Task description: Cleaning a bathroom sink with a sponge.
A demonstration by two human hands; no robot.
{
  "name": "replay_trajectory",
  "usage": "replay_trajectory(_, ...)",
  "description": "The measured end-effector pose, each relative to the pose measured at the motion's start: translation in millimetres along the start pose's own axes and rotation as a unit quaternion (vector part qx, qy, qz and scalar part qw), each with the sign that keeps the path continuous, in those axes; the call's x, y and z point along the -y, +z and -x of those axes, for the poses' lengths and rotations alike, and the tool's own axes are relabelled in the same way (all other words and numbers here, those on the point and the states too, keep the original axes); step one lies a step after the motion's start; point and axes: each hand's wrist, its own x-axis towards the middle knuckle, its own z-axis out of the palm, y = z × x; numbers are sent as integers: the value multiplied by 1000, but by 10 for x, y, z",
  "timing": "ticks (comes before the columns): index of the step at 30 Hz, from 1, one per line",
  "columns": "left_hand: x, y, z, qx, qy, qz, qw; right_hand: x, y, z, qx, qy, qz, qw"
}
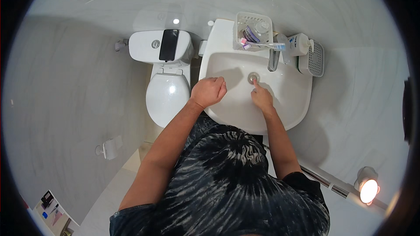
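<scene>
My left hand (209, 91) is curled into a fist above the left rim of a white washbasin (229, 111); nothing shows in it. My right hand (262, 97) is over the bowl with its index finger stretched out and the other fingers curled. That fingertip overlaps the near edge of the round metal drain stopper (253, 77) and seems to touch it. Beyond the drain stands a chrome faucet (273, 59), its spout over the bowl. No running water is visible.
A white plastic basket (237, 39) with toothbrushes (262, 45) stands behind the bowl. To its right are a pump bottle (298, 44) and a perforated grey container (315, 59). Left of the basin is a toilet (168, 96); a smartphone (169, 45) lies on its tank.
</scene>
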Motion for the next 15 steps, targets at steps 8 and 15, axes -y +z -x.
replay_trajectory(8, -3, -22, -17, 8, 10, -18, 1000, 143, -2, -108, 22, 10, -3, 1000)
replay_trajectory(15, -28, -11, 5, 13, 4, -28, 1000, 93, -52, -229, 20, 5, -9, 1000)
